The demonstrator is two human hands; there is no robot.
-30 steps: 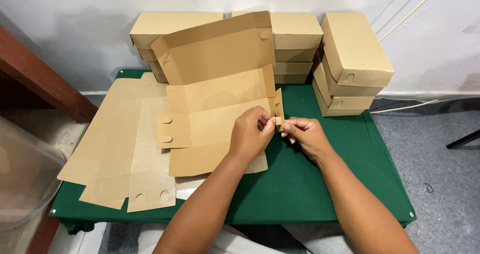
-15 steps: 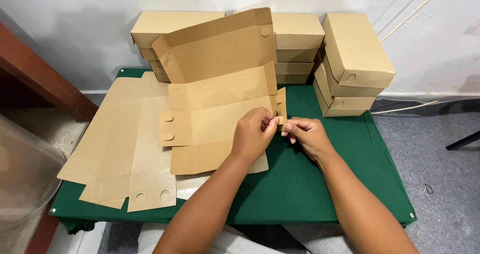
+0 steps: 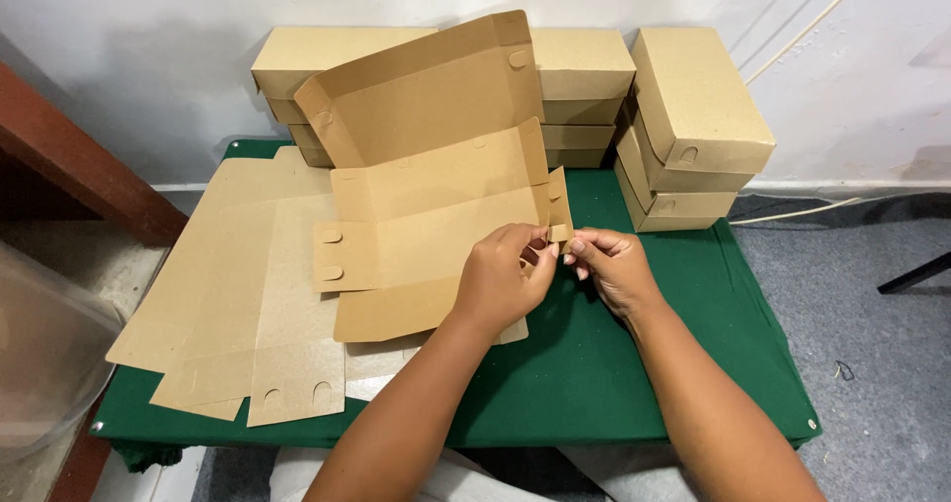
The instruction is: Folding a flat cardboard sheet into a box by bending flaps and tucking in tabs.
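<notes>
Green cloth covers the table (image 3: 594, 383) against a white wall. Both hands pinch a small flap at the right end of a half-folded cardboard box blank (image 3: 436, 235): left hand (image 3: 505, 279), right hand (image 3: 614, 269). Finished boxes (image 3: 693, 116) are stacked behind; flat blanks (image 3: 228, 304) lie left.

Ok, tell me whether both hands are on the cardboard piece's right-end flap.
Yes: the left hand and right hand both pinch the small flap at the right end of the partly folded cardboard piece.
</notes>
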